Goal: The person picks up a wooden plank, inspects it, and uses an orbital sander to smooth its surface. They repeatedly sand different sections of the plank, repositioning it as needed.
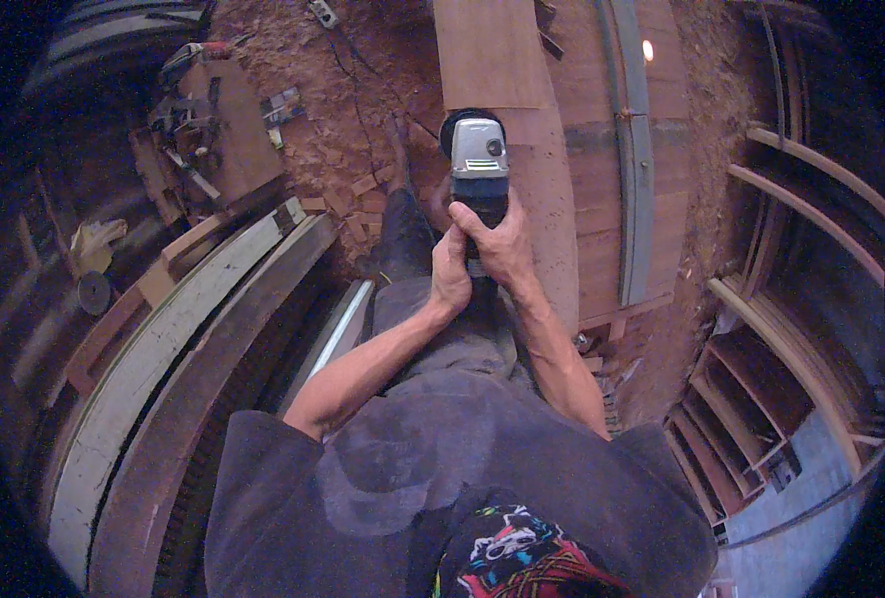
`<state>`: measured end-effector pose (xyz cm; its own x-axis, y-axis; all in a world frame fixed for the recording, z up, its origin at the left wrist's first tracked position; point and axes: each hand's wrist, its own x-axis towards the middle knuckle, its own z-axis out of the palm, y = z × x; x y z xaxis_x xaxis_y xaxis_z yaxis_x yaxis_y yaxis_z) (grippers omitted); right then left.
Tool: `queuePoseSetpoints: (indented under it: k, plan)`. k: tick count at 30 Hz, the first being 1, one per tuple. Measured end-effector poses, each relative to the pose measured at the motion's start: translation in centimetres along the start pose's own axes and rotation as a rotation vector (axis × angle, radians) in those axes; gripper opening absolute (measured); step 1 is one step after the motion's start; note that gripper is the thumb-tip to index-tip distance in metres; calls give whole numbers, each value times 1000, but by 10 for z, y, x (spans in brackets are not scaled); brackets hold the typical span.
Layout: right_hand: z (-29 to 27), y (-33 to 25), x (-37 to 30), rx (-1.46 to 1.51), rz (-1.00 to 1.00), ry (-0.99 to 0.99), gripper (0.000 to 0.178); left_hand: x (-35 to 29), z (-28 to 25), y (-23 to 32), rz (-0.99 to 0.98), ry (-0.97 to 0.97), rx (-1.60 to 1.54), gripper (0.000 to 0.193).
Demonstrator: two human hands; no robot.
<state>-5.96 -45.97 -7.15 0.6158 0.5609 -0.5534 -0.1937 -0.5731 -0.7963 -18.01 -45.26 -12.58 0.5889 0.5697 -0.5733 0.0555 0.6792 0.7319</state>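
Both of my hands are wrapped round an angle grinder point(479, 145) with a silver-grey head and a dark body. A dark round disc point(454, 122) shows at its far end. My right hand point(502, 242) grips the body from the right side, thumb across the top. My left hand point(451, 271) is closed on the left, close against the right one, its fingers partly hidden. Under and beside the grinder lies a long reddish-brown wooden board point(547, 214). I cannot tell whether the disc touches it.
A lighter wooden panel point(490, 55) lies beyond the grinder. Rightward, a long grey metal bar point(636, 189) rests on planks. Long beams point(188, 344) are stacked on my left. Offcuts point(362, 214) and a dark cable point(348, 60) lie on the dusty floor. Wooden frames point(801, 214) stand far right.
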Motion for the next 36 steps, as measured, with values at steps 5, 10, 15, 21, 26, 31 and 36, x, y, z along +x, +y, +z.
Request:
queuePoseSetpoints:
  k: [5, 10, 15, 21, 26, 31, 36]
  plan:
    - [3, -6, -4, 123, 5, 46, 58, 1, 2, -6, 2, 18, -5, 70]
    - [-1, 9, 2, 1, -17, 53, 58, 2, 7, -13, 42, 29, -28, 75]
    - [2, 6, 1, 95, -17, 54, 55, 2, 4, -12, -26, 15, -29, 70]
    - [6, -4, -2, 202, 13, 11, 55, 4, 4, -7, -10, -11, -48, 67]
    - [7, -31, -6, 96, -53, 73, 55, 8, 4, -12, 34, 5, -10, 68]
    - [1, 9, 6, -30, -90, 134, 49, 11, 1, 1, -34, -63, 40, 72]
    - [-1, 11, 9, -36, -102, 93, 47, 8, 4, 7, 36, -30, 71, 76]
